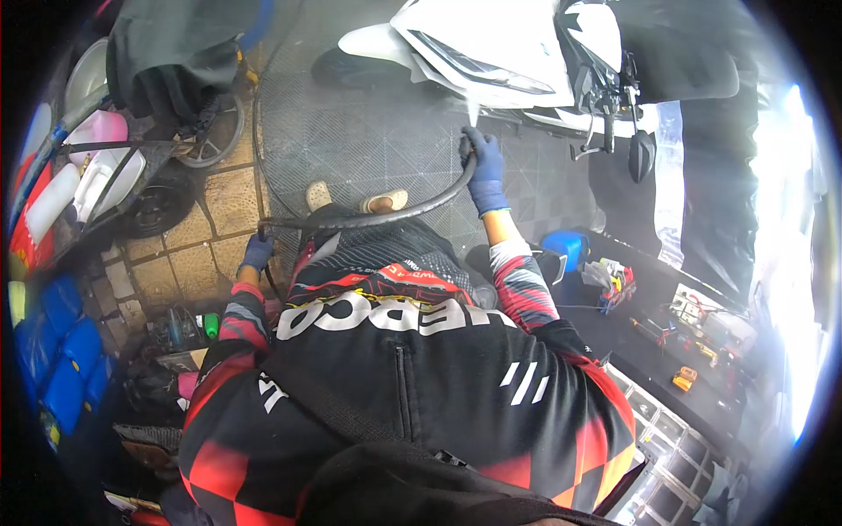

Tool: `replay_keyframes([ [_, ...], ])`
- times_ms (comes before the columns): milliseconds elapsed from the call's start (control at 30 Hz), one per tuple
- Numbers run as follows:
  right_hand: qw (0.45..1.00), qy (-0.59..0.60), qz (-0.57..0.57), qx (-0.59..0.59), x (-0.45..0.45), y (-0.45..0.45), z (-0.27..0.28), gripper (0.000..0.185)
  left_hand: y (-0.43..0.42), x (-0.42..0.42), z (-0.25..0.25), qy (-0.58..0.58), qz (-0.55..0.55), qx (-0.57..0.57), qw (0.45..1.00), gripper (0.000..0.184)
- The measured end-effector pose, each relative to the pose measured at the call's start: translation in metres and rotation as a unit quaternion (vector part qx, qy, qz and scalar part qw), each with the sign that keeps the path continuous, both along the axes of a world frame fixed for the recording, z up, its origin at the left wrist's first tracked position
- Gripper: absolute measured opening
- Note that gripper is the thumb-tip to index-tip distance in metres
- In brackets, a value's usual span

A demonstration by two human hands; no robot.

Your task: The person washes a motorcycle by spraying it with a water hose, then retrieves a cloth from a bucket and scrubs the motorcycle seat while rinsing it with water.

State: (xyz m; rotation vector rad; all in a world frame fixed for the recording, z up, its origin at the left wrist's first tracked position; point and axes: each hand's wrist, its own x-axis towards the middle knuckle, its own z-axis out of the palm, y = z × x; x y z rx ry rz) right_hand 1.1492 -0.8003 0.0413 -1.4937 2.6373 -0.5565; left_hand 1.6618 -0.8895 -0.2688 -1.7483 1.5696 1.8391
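2 grips steady the hose (377,217): the right hand (487,175), fingers clamped at its spraying end near the scooter (504,39), should sweep evenly; the left hand (256,252), fingers closed around it, should allow slack.

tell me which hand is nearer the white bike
The right hand, just short of the bike; the left hand is farther back, by the tan tiles.

white scooter (491,44), red-and-black checked sleeve (219,469)
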Motion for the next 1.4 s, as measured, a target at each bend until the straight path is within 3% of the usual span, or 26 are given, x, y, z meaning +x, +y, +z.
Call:
replay_keyframes([
  [167, 0.996, -0.008, -0.065, -0.052, -0.018, 0.025, 0.011, 0.033, -0.008, -0.023, 0.021, 0.000, -0.036, 0.021, 0.999, 0.039],
  [200, 0.996, 0.041, -0.070, -0.036, -0.015, 0.027, 0.013, 0.031, -0.007, -0.027, 0.013, -0.018, -0.043, 0.008, 0.999, 0.040],
  [233, 0.993, 0.091, -0.074, -0.020, -0.013, 0.028, 0.015, 0.029, -0.005, -0.030, 0.002, -0.035, -0.051, -0.005, 0.998, 0.041],
  [267, 0.997, 0.019, -0.021, -0.079, -0.011, 0.032, 0.010, 0.024, -0.002, -0.029, -0.018, -0.006, -0.044, -0.030, 0.999, 0.042],
  [367, 0.999, 0.011, 0.007, -0.051, 0.016, 0.011, 0.000, 0.021, 0.004, -0.011, -0.087, 0.085, -0.051, -0.043, 0.994, 0.040],
  [400, 0.994, -0.070, -0.004, -0.084, 0.032, -0.002, 0.008, 0.020, 0.005, -0.008, -0.086, 0.085, -0.048, -0.042, 0.994, 0.040],
  [500, 0.999, 0.006, 0.000, -0.041, 0.042, -0.026, -0.012, 0.020, -0.006, 0.006, -0.059, 0.121, 0.001, 0.006, 0.993, 0.039],
  [567, 0.998, -0.023, 0.026, -0.061, 0.041, -0.035, -0.016, 0.022, -0.013, 0.007, -0.027, 0.032, -0.002, 0.027, 0.999, 0.041],
  [600, 0.998, -0.030, 0.028, -0.043, 0.043, -0.042, -0.014, 0.025, -0.004, 0.008, -0.021, 0.069, 0.072, -0.055, 0.993, 0.041],
  [700, 0.997, -0.046, 0.041, -0.036, 0.041, -0.052, -0.011, 0.029, -0.004, 0.020, 0.004, 0.055, 0.057, 0.009, 0.997, 0.040],
  [767, 0.996, -0.055, 0.056, -0.047, 0.036, -0.052, -0.007, 0.031, 0.003, 0.019, 0.013, 0.040, 0.056, -0.006, 0.998, 0.038],
  [833, 1.000, -0.010, -0.007, 0.003, 0.031, -0.050, -0.004, 0.032, 0.010, 0.018, 0.010, 0.034, 0.094, 0.001, 0.995, 0.037],
  [1000, 0.996, -0.047, 0.052, -0.053, 0.045, -0.059, 0.014, 0.024, 0.036, 0.018, -0.057, 0.015, 0.115, -0.052, 0.992, 0.036],
  [1067, 0.997, -0.041, 0.058, -0.038, 0.050, -0.064, 0.011, 0.024, 0.043, 0.015, -0.061, 0.025, 0.142, -0.077, 0.986, 0.036],
  [1167, 0.997, -0.038, 0.063, -0.012, 0.049, -0.066, 0.003, 0.026, 0.033, 0.008, -0.013, -0.002, 0.096, -0.136, 0.986, 0.035],
  [1267, 0.995, -0.062, 0.079, 0.013, 0.040, -0.056, -0.012, 0.034, 0.025, 0.007, 0.004, -0.027, 0.089, -0.047, 0.995, 0.037],
  [1400, 0.996, -0.055, 0.068, -0.015, 0.017, -0.027, -0.033, 0.034, 0.025, 0.010, -0.009, -0.018, 0.078, -0.026, 0.996, 0.036],
])
